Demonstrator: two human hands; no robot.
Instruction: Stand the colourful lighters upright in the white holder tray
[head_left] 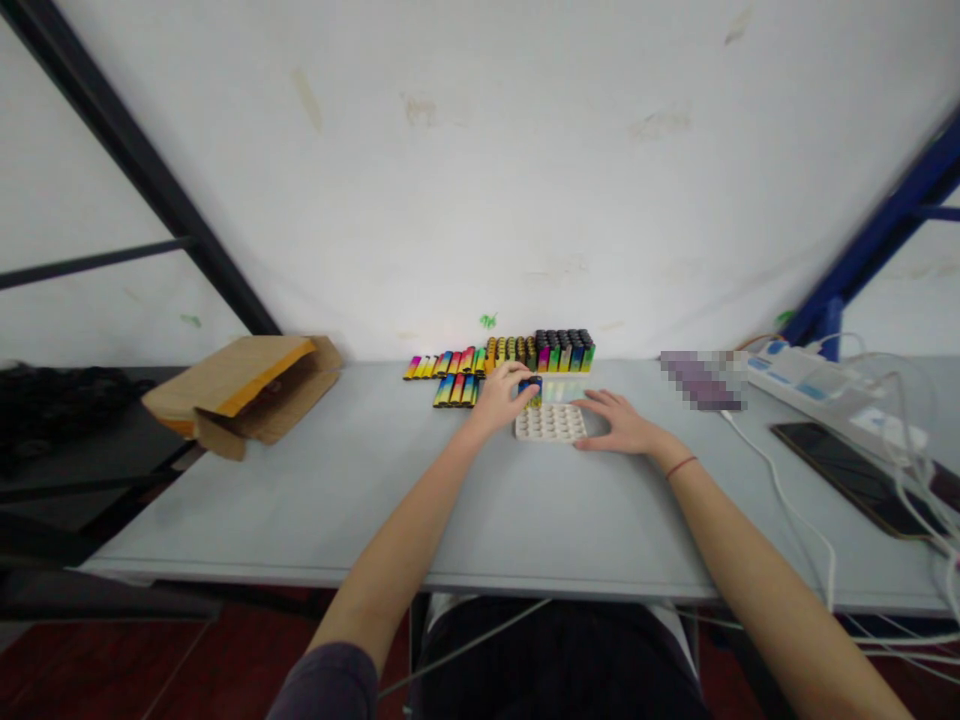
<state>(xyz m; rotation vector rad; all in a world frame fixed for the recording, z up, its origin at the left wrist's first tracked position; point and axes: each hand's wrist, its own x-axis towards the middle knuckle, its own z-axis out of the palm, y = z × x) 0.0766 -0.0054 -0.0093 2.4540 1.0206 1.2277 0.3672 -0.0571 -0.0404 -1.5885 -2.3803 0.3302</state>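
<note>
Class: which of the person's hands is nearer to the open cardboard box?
Left. The left hand is right of the cardboard box, at the tray's far-left corner; the right hand lies beyond the tray.

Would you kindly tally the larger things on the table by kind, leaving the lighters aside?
Cardboard box: 1
White tray: 1
Power strip: 1
Phone: 1
Total: 4

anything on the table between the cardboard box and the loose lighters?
Head view: nothing; bare table between the cardboard box and the lying lighters.
</note>
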